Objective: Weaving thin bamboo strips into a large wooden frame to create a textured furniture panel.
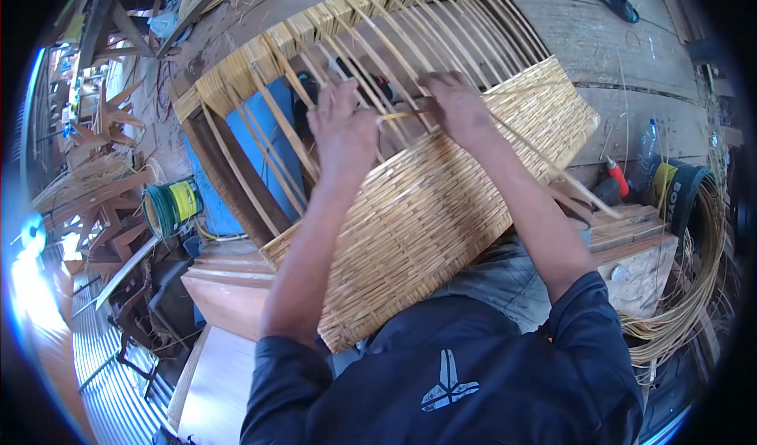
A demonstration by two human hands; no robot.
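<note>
A wide frame strung with upright rattan stakes [277,126] leans across my lap. Its near part is a tightly woven rattan panel [430,216]; toward the far edge the stakes stand apart, wrapped over the rail. My left hand [344,130] is closed among the stakes, just above the woven edge. To its right, my right hand [457,112] is closed too. A thin rattan strip [402,115] stretches between both hands across the stakes. From beside my right hand a longer length [544,160] trails down to the right over the panel. My fingertips are partly hidden.
Stacked boards [631,240] lie right of my lap, beside a red-handled tool [617,178], a plastic bottle [649,144] and a dark green can [688,185]. Coiled rattan [684,311] hangs there. At left stands a green-yellow can [173,207]. One sandal [613,2] rests on the planks.
</note>
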